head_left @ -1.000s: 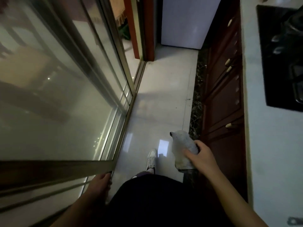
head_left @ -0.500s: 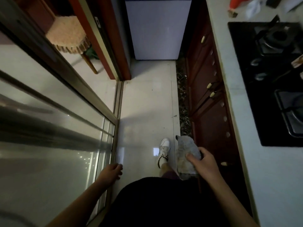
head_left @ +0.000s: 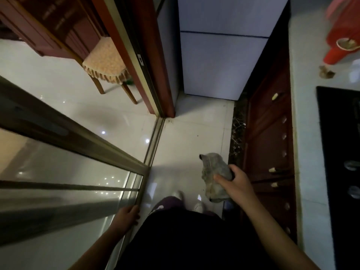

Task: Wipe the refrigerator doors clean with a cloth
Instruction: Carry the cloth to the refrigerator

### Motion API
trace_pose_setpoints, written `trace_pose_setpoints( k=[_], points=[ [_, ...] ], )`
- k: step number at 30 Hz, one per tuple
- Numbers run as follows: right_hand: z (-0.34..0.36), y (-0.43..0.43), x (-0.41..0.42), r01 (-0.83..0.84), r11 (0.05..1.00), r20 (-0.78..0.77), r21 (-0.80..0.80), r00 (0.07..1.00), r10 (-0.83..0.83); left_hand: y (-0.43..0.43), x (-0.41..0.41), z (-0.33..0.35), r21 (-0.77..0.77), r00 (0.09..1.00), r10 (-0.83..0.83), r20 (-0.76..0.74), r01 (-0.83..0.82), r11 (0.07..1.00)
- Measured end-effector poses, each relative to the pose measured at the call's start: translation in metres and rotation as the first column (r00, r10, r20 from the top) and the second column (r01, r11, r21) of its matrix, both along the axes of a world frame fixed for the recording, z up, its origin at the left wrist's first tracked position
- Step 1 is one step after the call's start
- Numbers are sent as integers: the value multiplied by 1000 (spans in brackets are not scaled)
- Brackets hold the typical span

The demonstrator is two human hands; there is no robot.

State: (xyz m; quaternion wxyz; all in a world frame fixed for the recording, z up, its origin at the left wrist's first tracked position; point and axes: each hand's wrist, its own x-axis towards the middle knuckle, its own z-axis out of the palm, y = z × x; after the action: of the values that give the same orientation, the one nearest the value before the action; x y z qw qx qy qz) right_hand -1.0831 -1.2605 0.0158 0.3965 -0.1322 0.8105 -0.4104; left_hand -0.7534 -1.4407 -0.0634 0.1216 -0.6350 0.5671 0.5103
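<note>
**Grey cloth [head_left: 213, 173] in hand, fridge [head_left: 220, 63] ahead**

At your left is the glass sliding door [head_left: 58, 172]. Your left hand [head_left: 126, 215] grips its edge, fingers curled round the frame. Past the door stands a cushioned chair [head_left: 105, 61]. The white fridge is at the far end of the tiled floor [head_left: 187, 137], both doors closed and well apart from the cloth. Your right hand [head_left: 236, 183] holds the bunched cloth over the floor, fingers and thumb wrapped round it, just beside the red-brown cabinets [head_left: 270, 137]. At the far right, the pale desk [head_left: 307, 123] carries a black hob [head_left: 339, 143].
</note>
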Motion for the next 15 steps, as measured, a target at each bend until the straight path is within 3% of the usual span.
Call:
trace_pose_setpoints(
  k=[6, 15],
  points=[
    [-8, -67, -74, 14, 1000, 21, 22, 1000, -15, -74, -76, -13, -1, 1000, -23, -17, 23, 1000],
    [2, -119, -163, 282, 957, 12, 64, 959, -283, -212, -240, -9, 25, 977, -208, -48, 210, 977]
  ],
)
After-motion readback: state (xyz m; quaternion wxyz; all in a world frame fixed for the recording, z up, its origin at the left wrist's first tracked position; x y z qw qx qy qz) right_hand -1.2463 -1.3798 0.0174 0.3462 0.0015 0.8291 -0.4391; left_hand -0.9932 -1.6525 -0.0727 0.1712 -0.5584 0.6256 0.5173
